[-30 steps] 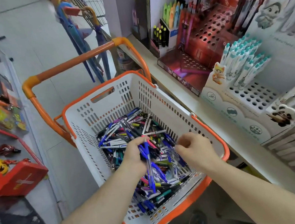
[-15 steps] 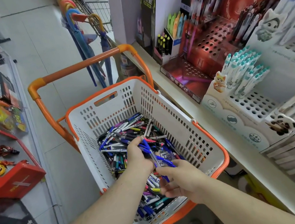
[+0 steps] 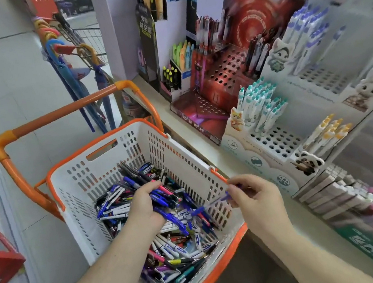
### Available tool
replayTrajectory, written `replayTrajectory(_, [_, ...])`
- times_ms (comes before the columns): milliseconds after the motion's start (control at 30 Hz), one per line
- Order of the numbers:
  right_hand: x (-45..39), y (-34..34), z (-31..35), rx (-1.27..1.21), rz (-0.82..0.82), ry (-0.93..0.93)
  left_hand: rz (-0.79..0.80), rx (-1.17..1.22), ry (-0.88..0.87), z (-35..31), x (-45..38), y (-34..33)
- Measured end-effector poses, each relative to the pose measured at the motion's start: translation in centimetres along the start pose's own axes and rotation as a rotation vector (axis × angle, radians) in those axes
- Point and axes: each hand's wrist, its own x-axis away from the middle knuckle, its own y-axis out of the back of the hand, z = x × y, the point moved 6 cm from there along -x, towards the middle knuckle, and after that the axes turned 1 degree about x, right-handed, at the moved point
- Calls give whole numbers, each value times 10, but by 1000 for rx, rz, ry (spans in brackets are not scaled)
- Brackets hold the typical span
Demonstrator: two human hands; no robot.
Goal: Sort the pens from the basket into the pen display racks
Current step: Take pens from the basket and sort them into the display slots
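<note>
1. Right hand (image 3: 255,197): fingers curled, thumb and fingertips pinching one blue pen (image 3: 218,201) near its upper end. The pen slants down-left from the pinch, its lower part blurred, over the basket's right rim.
2. Left hand (image 3: 144,204): curled round a bundle of pens (image 3: 162,195) (mostly blue, one pink-red), palm facing right. The bundle pokes out above and below the fist and sits low inside the basket, just above the loose pile.
3. The hands are apart w/ a gap between them; the single pen's lower end points toward the bundle, but I can't tell whether they touch.
4. Basket (image 3: 80,182): white slotted walls, orange rim, orange handle (image 3: 61,117) raised at the far side. The loose pens (image 3: 176,258) heaped on its floor are blue, black, white and a few purple, lying every which way.
5. Right of the basket, a pale shelf edge (image 3: 207,152) runs along it.
6. On the shelf, nearest: a white perforated rack (image 3: 270,144) w/ cartoon animal cut-outs. It has yellow-capped pens (image 3: 330,129) and, farther back, teal-capped pens (image 3: 262,108) standing in holes; many holes are unfilled.
7. Beyond that: a red perforated rack (image 3: 226,74) w/ a few dark pens at the back.
8. Farthest: highlighters (image 3: 170,74) in a black box, and umbrellas (image 3: 73,69) hanging left of the pillar.
</note>
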Motion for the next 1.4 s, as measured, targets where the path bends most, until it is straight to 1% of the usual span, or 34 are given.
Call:
replayTrajectory(100, [-3,36,2,-226,-144,-56,94,4,16,8,9,-29])
replayTrajectory(167, [-4,58,-1,-332,-207,-92,161,-8,20,15,14,-50])
replayTrajectory(333, [-3,113,-14,-493,-319,-117,320,-58,43,36,26,-107])
replayTrajectory(433, [-1,152,-18,-535,-398,-86,363,-93,38,49,30,-142])
replayTrajectory(533, [1,202,-22,-532,-536,-6,424,-99,30,60,40,-177])
replayTrajectory(667, [-1,263,-29,-387,-700,123,470,-91,30,80,50,-214])
replayTrajectory(767, [-7,290,-40,-279,-770,173,502,-94,45,97,58,-238])
replayTrajectory(933, [-25,304,-60,-93,-810,172,531,-115,48,115,65,-260])
replayTrajectory(1033, [-39,297,-70,3,-769,123,555,-104,52,119,70,-264])
replayTrajectory(1200, [-63,273,-83,93,-656,26,603,-106,43,112,77,-266])
replayTrajectory(1300, [-71,263,-91,156,-636,-14,636,-156,39,109,79,-268])
replayTrajectory(1400, [-75,259,-91,279,-614,-28,645,-184,41,112,83,-270])
